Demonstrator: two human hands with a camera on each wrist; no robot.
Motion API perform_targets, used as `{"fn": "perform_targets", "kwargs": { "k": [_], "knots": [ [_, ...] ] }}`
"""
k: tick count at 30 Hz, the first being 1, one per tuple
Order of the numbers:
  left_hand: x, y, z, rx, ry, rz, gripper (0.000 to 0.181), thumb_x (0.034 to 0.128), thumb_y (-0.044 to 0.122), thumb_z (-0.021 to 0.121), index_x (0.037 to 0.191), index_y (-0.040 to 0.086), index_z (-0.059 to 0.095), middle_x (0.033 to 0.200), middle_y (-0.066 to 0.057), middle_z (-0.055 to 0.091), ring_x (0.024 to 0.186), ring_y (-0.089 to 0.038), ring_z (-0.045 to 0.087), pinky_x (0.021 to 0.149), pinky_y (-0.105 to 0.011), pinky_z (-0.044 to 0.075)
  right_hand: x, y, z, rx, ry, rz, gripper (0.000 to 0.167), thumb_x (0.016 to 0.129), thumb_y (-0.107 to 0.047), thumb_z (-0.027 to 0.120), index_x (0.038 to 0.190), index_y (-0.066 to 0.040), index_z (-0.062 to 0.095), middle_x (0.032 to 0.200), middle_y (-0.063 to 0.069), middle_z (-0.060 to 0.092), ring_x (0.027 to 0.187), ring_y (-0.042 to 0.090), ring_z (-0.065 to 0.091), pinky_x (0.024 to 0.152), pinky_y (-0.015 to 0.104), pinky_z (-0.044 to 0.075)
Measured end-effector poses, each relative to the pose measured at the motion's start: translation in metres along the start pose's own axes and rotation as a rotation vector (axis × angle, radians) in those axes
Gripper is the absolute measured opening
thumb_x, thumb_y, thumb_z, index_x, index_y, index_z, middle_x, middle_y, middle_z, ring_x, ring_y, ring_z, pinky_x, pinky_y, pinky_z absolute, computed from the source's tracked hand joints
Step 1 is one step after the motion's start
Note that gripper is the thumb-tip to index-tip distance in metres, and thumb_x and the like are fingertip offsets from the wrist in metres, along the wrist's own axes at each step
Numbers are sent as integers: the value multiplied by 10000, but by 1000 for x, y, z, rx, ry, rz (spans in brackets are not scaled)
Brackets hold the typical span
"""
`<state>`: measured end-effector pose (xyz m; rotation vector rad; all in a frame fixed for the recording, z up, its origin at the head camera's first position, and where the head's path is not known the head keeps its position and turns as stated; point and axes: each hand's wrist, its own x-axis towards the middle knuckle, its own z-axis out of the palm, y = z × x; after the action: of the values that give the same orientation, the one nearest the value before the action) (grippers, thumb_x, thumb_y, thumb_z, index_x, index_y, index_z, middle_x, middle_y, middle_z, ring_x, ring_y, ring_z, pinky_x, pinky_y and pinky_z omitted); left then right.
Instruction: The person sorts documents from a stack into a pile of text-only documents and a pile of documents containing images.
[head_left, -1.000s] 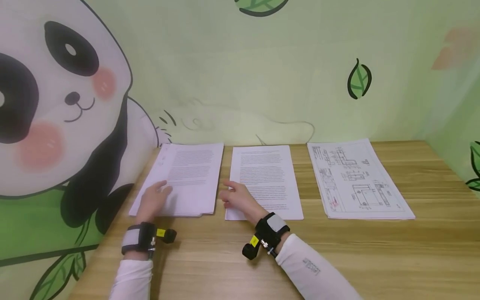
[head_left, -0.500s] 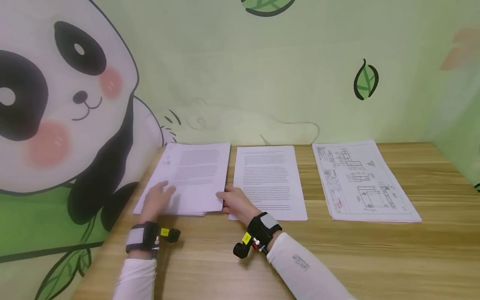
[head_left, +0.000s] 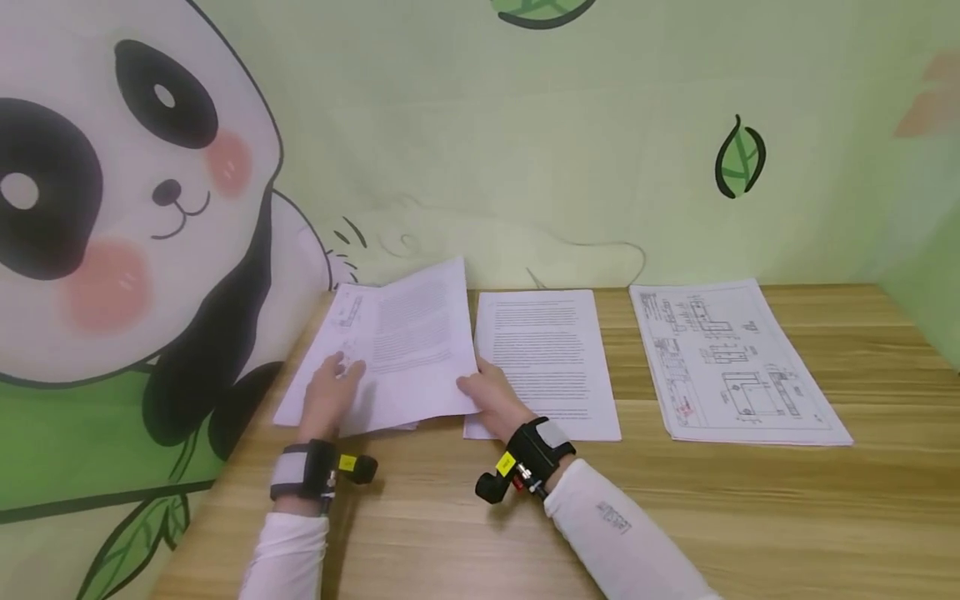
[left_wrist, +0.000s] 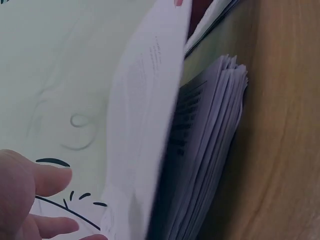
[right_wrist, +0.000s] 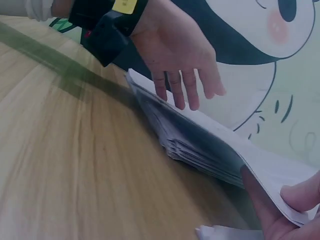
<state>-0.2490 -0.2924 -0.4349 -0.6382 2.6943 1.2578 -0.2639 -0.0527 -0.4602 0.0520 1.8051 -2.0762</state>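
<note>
Lifted at its right side, a printed sheet (head_left: 427,379) tilts above the left paper stack (left_wrist: 220,130); whether it is one sheet or a few I cannot tell. My right hand (head_left: 497,402) pinches its lower right edge, thumb on top and fingers underneath, as the right wrist view shows. Over the sheet's left side is my left hand (head_left: 326,398), fingers spread and holding nothing. In the right wrist view the left hand's fingers (right_wrist: 189,87) point down close to the paper; contact is unclear. A line drawing shows on the page exposed beneath.
A second stack of printed text pages (head_left: 536,358) lies just right of the lifted sheet. Farther right is a stack topped by a technical drawing (head_left: 697,408). All sit on a wooden table (head_left: 450,533) against a wall (head_left: 525,167) with a panda mural.
My right hand has moved to the sheet's right edge, gripped it and raised it off the left stack. The left hand stays near the stack's left side. The view has shifted slightly.
</note>
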Motion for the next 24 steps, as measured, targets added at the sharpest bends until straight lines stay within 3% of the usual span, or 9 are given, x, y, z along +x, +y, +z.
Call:
{"fn": "perform_targets", "kwargs": {
  "k": [5,10,14,19,24],
  "knots": [
    [-3,9,7,-120,21,-40,800,1010,574,347,1607,173,-2,1656,-179,189,1523,-382,213,1230,-566,217,-8,-11,-18,28,-55,-8,562,967,-27,482,1517,-81,377,1450,166,539,1161,215,566,942,319,484],
    [-7,17,15,-204,-46,-28,827,972,663,343,1610,234,41,1693,-79,86,1567,-318,87,1258,-562,125,-17,-18,-36,59,-72,-57,576,982,-27,464,1539,-115,345,1491,134,510,1230,211,540,952,308,468],
    [-13,23,25,-243,-94,20,806,971,646,388,1606,232,114,1682,-68,163,1548,-296,176,1252,-537,170,-25,-25,-51,60,-81,-71,569,993,-42,453,1543,-121,329,1494,124,500,1259,218,527,964,322,472],
    [-27,34,36,-288,-136,118,692,1006,477,471,1591,239,188,1628,-75,312,1471,-288,347,1208,-512,282,-38,-34,-72,-21,-66,-88,566,995,-62,459,1543,-101,319,1516,117,470,1269,220,516,983,323,466],
    [-41,56,47,-285,-148,188,681,1020,399,466,1600,263,137,1662,-30,243,1518,-262,287,1235,-520,251,-50,-44,-96,-118,-47,-96,559,997,-102,486,1536,-123,340,1520,94,473,1263,211,523,1005,318,450]
  ]
}}
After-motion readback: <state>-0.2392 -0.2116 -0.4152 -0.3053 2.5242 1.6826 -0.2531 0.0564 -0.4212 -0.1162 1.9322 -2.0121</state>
